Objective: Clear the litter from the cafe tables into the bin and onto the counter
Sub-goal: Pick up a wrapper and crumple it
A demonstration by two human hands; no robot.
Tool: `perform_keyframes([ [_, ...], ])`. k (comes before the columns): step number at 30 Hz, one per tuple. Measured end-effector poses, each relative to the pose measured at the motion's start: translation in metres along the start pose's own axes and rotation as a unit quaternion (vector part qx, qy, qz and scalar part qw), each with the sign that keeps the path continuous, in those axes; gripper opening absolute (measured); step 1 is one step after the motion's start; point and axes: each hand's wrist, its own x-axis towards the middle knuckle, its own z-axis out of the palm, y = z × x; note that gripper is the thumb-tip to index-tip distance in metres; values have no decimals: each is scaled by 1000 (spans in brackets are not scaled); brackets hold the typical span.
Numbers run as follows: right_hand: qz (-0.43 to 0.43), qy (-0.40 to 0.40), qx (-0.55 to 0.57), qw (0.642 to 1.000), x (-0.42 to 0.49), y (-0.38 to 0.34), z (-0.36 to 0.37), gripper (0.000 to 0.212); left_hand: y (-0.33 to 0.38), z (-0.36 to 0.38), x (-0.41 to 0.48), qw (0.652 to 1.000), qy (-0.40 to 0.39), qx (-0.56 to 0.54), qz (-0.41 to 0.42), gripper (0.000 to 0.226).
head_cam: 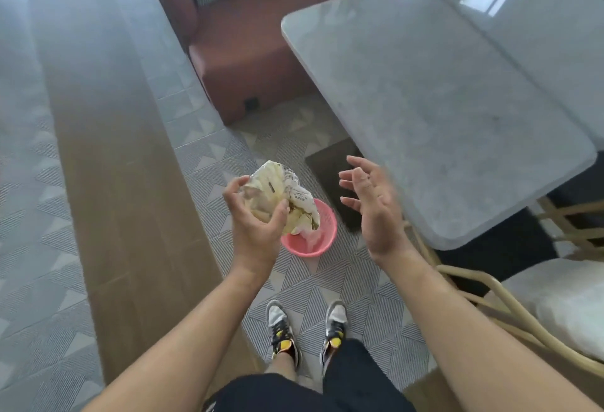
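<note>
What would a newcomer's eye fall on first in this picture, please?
The crumpled wrapper gripped in the left hand, over the pink bin on the floor, stands out first. Beside it the right hand is open and holds nothing, by the grey table.

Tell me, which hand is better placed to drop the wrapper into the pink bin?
The left hand. Its fingers grip the crumpled wrapper, which appears to hang over the pink bin. The right hand is open and empty, beside the table.
</note>
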Motion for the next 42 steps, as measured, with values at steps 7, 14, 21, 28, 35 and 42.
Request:
perform_keyframes([
  [7,51,-4,-18,999,96,117,5,42,-102,61,52,998,6,50,-45,57],
  [14,108,4,-26,994,167,260,9,45,-242,117,78,987,-3,91,-132,55],
  [21,147,18,-69,987,195,386,11,73,-368,155,63,963,-9,124,-241,42],
  [28,175,15,-88,980,193,455,4,78,-433,185,55,953,0,90,-289,61],
  [35,175,0,-89,981,196,475,6,75,-460,189,59,942,-55,153,-293,76],
  [42,175,-17,-89,980,201,465,17,73,-466,164,61,941,-76,161,-288,71],
])
